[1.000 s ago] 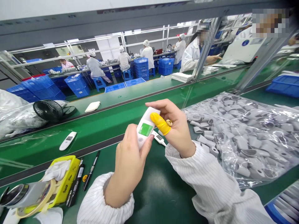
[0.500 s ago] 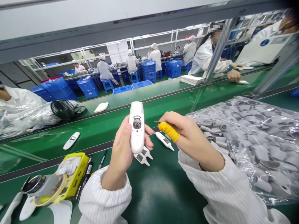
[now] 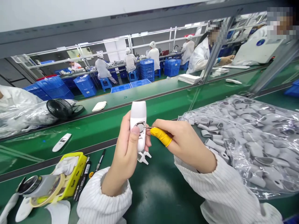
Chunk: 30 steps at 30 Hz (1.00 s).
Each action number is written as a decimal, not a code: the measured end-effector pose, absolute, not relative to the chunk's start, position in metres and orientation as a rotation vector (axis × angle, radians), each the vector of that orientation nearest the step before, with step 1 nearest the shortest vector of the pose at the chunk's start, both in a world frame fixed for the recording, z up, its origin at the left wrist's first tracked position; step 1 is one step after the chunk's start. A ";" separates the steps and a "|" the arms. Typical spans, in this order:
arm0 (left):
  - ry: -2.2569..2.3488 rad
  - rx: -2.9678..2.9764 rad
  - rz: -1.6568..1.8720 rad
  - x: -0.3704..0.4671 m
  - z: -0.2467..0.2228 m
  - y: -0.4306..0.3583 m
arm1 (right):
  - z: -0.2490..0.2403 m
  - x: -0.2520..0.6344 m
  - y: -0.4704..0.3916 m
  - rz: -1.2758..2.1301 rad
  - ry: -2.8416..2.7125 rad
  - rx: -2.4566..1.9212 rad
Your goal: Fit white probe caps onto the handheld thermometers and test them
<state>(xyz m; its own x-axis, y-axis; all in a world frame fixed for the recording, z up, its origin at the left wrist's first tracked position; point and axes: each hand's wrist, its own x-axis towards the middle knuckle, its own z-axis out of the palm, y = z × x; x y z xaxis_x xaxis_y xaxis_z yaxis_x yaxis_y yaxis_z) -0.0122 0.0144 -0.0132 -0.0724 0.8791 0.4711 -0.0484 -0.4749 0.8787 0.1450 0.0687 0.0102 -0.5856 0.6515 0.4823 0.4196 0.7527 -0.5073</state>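
A white handheld thermometer (image 3: 138,110) stands nearly upright in my left hand (image 3: 125,149), which is closed round it with the thumb across its face. In its round recess (image 3: 141,127) a silvery disc, like a coin battery, shows partly behind the thumb. My right hand (image 3: 187,143), with a yellow finger cot (image 3: 162,137), pinches a thin pointed metal tool (image 3: 148,127). The tool's tip touches the right edge of the recess; its far end is hidden in the hand. Below my left hand, white thermometers with pointed tips (image 3: 143,158) lie on the green bench, partly covered.
A clear bag of grey-white plastic shells (image 3: 263,149) lies at right. At left stand a yellow tray (image 3: 78,174) and pens (image 3: 84,177). Another thermometer (image 3: 62,142) lies on the green conveyor (image 3: 102,129). Beyond are a black fan (image 3: 59,109) and seated co-workers.
My right hand has moved left, bringing the tool's tip to the recess. My left hand has turned the thermometer slightly, and a silvery disc now shows there. The conveyor thermometer has shifted left.
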 end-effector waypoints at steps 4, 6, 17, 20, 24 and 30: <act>0.961 1.481 1.621 -0.013 -0.015 0.016 | 0.009 0.145 0.071 0.400 -2.274 -0.831; 0.978 1.481 1.614 -0.013 -0.015 0.016 | 0.009 0.146 0.072 0.384 -2.279 -0.848; 1.221 1.489 1.566 -0.014 -0.008 0.013 | 0.003 0.141 0.077 0.355 -2.305 -0.835; 1.100 1.316 1.407 -0.022 -0.001 0.014 | -0.002 0.138 0.083 0.466 -2.338 -0.686; 0.879 1.136 1.254 -0.030 0.002 0.020 | -0.008 0.135 0.088 0.413 -2.163 -0.419; 0.772 1.136 1.124 -0.026 -0.004 0.025 | -0.008 0.137 0.090 -0.147 -2.144 -0.262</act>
